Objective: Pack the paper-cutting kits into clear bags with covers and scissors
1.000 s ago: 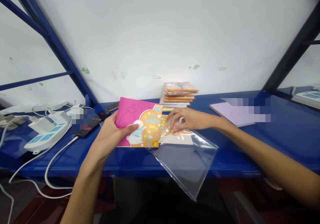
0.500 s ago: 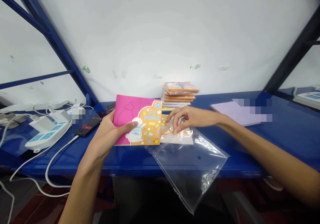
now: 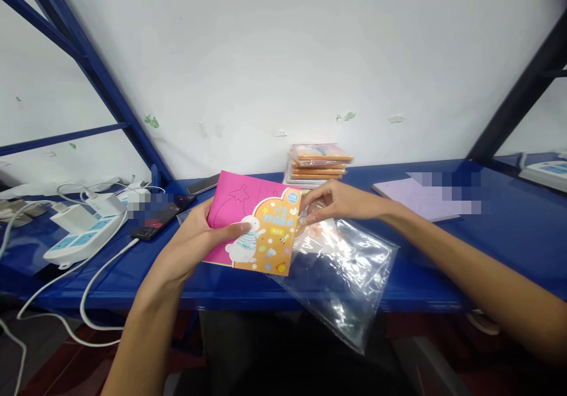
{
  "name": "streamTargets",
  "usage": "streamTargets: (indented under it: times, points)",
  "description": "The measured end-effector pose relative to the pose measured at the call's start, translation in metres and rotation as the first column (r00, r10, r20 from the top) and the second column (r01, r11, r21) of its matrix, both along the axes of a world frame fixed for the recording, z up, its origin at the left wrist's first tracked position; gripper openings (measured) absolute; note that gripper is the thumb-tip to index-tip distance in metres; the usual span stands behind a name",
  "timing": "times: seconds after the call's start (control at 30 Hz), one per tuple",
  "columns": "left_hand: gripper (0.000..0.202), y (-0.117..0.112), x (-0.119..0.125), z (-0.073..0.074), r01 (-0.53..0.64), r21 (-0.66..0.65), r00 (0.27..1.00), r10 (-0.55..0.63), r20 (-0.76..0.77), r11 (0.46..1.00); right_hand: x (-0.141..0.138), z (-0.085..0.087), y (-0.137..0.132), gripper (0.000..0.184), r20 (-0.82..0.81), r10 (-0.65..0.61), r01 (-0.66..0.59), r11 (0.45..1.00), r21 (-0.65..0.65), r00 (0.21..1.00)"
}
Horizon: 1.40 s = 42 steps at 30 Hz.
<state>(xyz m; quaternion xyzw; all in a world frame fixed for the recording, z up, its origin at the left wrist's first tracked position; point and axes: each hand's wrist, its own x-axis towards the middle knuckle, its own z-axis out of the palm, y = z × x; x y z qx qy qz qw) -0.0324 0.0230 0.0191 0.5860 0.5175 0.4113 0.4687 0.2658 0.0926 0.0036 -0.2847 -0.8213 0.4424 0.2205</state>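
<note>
My left hand point(image 3: 190, 245) grips a pink and orange booklet point(image 3: 271, 242) by its left side, thumb on the cover over a white cartoon bear. A vegetable outline is drawn on the pink part. Just right of the booklet, my right hand point(image 3: 339, 200) is closed in a pinch on a clear plastic bag point(image 3: 348, 284), which hangs past the table's front edge. Behind the clear plastic shows a pale card point(image 3: 325, 234) with an orange print, partly covered by the fingers. The booklet overlaps the bag's left part.
A stack of wrapped booklets point(image 3: 319, 163) stands against the wall. Pale purple sheets point(image 3: 419, 198) lie on the blue table point(image 3: 500, 231) to the right. On the left are a power strip point(image 3: 84, 239) with white cables, a phone point(image 3: 162, 219), and another dark flat device point(image 3: 204, 184).
The booklet has shifted right and down and tilted slightly clockwise, covering more of the card. The bag's lower corner has risen and swung right. My right fingers have moved closer to the booklet's edge.
</note>
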Motion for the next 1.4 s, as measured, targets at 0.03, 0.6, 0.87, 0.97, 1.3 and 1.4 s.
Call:
streamTargets:
  times: [0.03,0.6,0.87,0.97,1.3,1.4]
  points:
    - [0.050,-0.0003,0.0003,0.0003,0.005,0.000,1.000,-0.005,-0.007,1.000,-0.0003,0.0008,-0.0006,0.030,-0.013,0.005,-0.005,1.000,-0.015,1.000]
    - [0.053,-0.0011,0.0008,0.0019,0.074,-0.015,0.996,-0.075,-0.055,0.997,0.0000,-0.0011,-0.0007,0.075,-0.135,-0.004,-0.010,0.995,-0.102,0.991]
    - [0.054,-0.0010,-0.0017,-0.0004,0.097,-0.046,0.994,-0.099,-0.040,0.994,-0.0023,0.0030,-0.0037,0.069,-0.150,0.021,-0.043,0.989,-0.144,0.988]
    - [0.052,0.0003,-0.0026,-0.0009,0.097,-0.048,0.994,-0.099,-0.047,0.994,-0.0025,0.0037,-0.0047,0.068,-0.156,0.018,-0.043,0.986,-0.159,0.988]
    - [0.057,-0.0020,0.0002,0.0010,0.113,-0.071,0.990,-0.118,-0.072,0.991,-0.0009,0.0046,-0.0061,0.069,-0.139,0.037,-0.063,0.981,-0.186,0.990]
    - [0.057,-0.0023,0.0006,0.0014,0.112,-0.070,0.990,-0.117,-0.077,0.991,-0.0011,0.0055,-0.0067,0.067,-0.133,0.039,-0.064,0.980,-0.191,0.990]
